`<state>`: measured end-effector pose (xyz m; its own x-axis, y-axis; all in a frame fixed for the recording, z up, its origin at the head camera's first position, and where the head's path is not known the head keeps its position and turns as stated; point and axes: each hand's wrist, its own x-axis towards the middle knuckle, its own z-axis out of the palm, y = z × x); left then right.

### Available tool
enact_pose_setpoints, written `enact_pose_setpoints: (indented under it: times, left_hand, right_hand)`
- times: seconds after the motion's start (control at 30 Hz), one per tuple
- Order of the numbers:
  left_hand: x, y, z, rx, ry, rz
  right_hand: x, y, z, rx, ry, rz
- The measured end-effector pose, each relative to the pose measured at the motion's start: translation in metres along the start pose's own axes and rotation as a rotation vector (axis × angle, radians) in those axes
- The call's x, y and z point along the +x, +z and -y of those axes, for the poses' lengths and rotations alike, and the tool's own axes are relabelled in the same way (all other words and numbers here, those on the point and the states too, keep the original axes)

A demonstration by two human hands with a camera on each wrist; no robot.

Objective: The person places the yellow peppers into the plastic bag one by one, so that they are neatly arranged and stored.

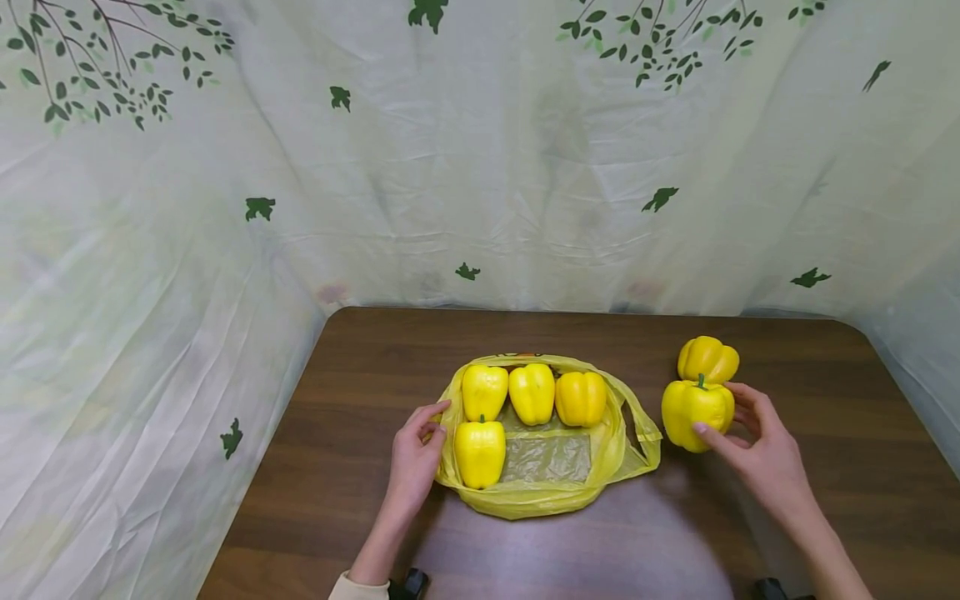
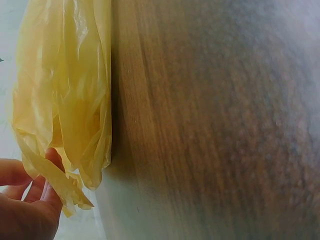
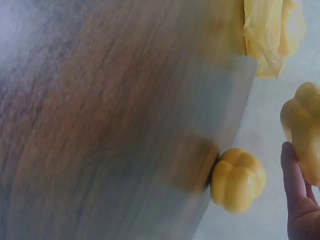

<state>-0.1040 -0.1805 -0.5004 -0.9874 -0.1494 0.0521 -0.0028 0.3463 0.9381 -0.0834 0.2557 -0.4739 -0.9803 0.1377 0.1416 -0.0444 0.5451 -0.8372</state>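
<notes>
A yellow plastic bag (image 1: pixel 517 503) lies spread open on the table, with several yellow bell peppers inside, three in a back row and one bell pepper (image 1: pixel 480 454) at the front left. My left hand (image 1: pixel 416 454) holds the bag's left rim; in the left wrist view its fingers are at the bag's loose handle (image 2: pixel 62 187). To the right of the bag, my right hand (image 1: pixel 761 454) grips a yellow bell pepper (image 1: pixel 693 414) with its green stem up. The right wrist view shows this held pepper (image 3: pixel 306 130) raised off the table.
Another yellow bell pepper (image 1: pixel 708 358) rests on the table just behind the held one. The brown wooden table (image 1: pixel 360 358) ends at a pale curtain (image 1: pixel 510 208) printed with leaves, which hangs behind it and at both sides.
</notes>
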Motion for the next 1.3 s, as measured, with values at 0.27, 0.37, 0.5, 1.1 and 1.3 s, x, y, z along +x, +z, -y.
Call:
enact_pose_setpoints:
  times: [0.27,0.37,0.5,1.1,1.3]
  left_hand:
    - [-0.001,-0.002,0.000,0.006,-0.004,0.000]
    - [-0.001,-0.002,-0.001,0.004,-0.004,0.000]
    - [-0.001,-0.001,0.000,0.002,-0.005,-0.002]
    - [-0.002,-0.001,0.001,0.004,-0.002,-0.019]
    - [-0.002,-0.001,0.000,0.001,0.001,-0.025]
  right_hand:
    - [0.000,0.010,0.003,0.021,-0.062,0.038]
    - [0.001,0.012,0.007,0.013,-0.062,0.055]
    - [0.002,0.015,0.011,0.028,-0.073,0.077]
    - [0.000,0.042,0.023,0.165,-0.096,0.182]
    - [-0.003,0.053,0.024,0.214,-0.074,0.216]
